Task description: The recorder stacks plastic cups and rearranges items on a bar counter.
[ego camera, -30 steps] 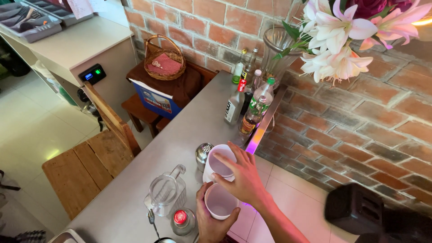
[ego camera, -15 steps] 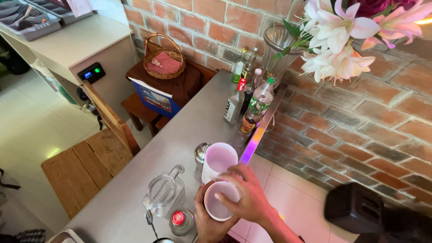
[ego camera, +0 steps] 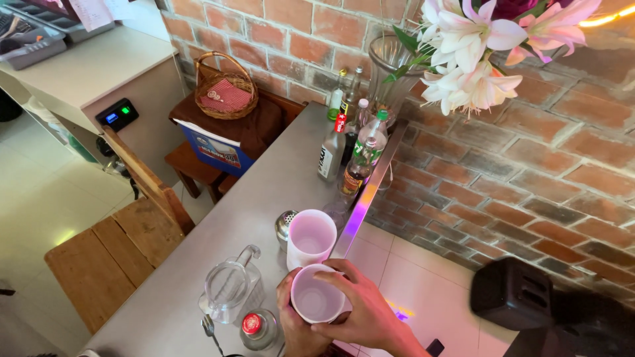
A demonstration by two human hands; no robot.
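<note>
At the bottom centre of the frame, both hands were closed around a white cup (ego camera: 316,301) with a pale pink inside, held upright over the near edge of the grey counter (ego camera: 264,192). The right hand (ego camera: 360,314) wrapped its far and right side, fingers curled over the rim; the left hand (ego camera: 291,324) gripped it from the lower left. Just left of them stood a small red-capped bottle (ego camera: 254,328) and a clear glass pitcher (ego camera: 231,287). Directly beyond the held cup, a second white cup (ego camera: 311,237) stood on the counter, a metal shaker (ego camera: 284,225) touching its left side. Farther up, bottles (ego camera: 350,145) clustered below a vase of lilies (ego camera: 463,53) against the brick wall. A wicker basket (ego camera: 226,89) sat upper left.
</note>
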